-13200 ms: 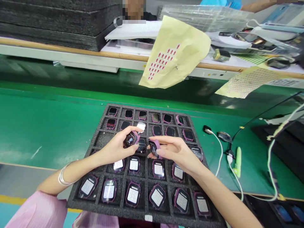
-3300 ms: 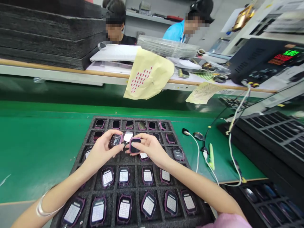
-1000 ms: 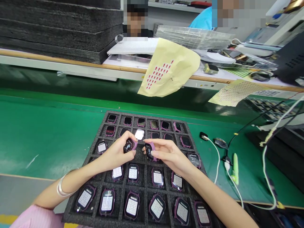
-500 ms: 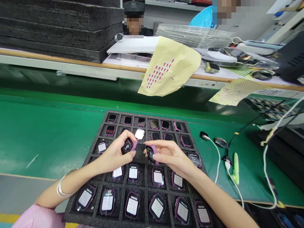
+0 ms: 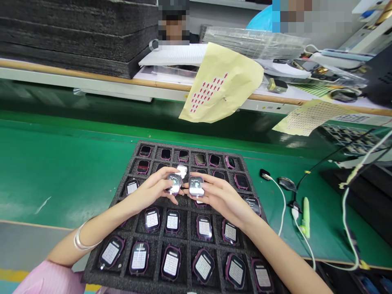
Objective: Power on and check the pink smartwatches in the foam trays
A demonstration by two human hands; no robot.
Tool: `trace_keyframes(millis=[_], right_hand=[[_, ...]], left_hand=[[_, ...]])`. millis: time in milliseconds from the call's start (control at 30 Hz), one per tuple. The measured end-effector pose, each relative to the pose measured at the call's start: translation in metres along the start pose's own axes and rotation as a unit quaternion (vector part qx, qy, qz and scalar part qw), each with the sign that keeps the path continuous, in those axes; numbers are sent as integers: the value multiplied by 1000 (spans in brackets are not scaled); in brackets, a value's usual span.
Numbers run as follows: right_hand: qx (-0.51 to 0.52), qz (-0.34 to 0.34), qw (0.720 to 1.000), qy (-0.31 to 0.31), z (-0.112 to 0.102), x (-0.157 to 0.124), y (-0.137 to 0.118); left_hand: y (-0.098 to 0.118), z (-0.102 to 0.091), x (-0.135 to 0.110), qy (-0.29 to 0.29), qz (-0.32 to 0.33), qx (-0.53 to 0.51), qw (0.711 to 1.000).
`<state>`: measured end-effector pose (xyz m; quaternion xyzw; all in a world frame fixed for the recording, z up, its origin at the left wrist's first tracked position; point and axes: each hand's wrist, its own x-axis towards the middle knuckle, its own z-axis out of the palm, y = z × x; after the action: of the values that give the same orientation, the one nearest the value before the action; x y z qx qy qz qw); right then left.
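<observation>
My left hand (image 5: pixel 156 185) is closed around a smartwatch body (image 5: pixel 174 183), its lit screen facing up. In my right hand (image 5: pixel 214 192) is a second smartwatch body (image 5: pixel 196 186), gripped by its edges with the thumb on the screen side. Both are held side by side over a dark foam tray (image 5: pixel 191 243), whose compartments hold several purple-rimmed watches. The nearer ones, such as one watch (image 5: pixel 170 263), display white grid screens; those in the back rows, like another watch (image 5: pixel 200 159), look dark. My hands hide part of the middle rows.
The tray lies on a green bench (image 5: pixel 61 171). To its right are a white cable (image 5: pixel 280 200), a small black charger (image 5: pixel 265 174) and a light green pen-like object (image 5: pixel 306 216). Stacked black foam (image 5: pixel 76 36) and yellow paper (image 5: pixel 220 90) sit on the shelf behind, with people beyond.
Both watches have been turned so their screens face up and catch the light. My hands have drawn closer together, and the view has shifted slightly.
</observation>
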<state>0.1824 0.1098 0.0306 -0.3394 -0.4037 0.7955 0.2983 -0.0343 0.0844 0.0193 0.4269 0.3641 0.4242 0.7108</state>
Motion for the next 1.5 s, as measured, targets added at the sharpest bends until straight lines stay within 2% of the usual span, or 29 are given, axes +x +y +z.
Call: trace_keyframes(millis=[100, 333, 733, 833, 1033, 1167, 1333, 1500], right_hand=[[3, -20, 1000, 14, 0, 0, 1], [-37, -79, 996, 24, 4, -1, 2], [-104, -128, 986, 20, 0, -3, 8], [-97, -123, 987, 21, 1, -4, 9], [-32, -58, 998, -22, 4, -5, 12], [-37, -48, 998, -35, 4, -4, 11], [-72, -59, 995, -30, -1, -5, 7], [-43, -61, 997, -36, 0, -8, 6]], left_hand=[[1, 0, -1, -3, -1, -13, 1000], [9, 5, -5, -1, 20, 45, 999], [3, 2, -5, -48, 36, 76, 995], [1, 1, -5, -43, 40, 91, 994], [-4, -2, -2, 31, 45, 185, 981], [-6, -2, -3, 27, 33, 230, 972], [-2, 0, -7, 18, 59, 298, 952], [-7, 0, -7, 15, 17, 241, 970]])
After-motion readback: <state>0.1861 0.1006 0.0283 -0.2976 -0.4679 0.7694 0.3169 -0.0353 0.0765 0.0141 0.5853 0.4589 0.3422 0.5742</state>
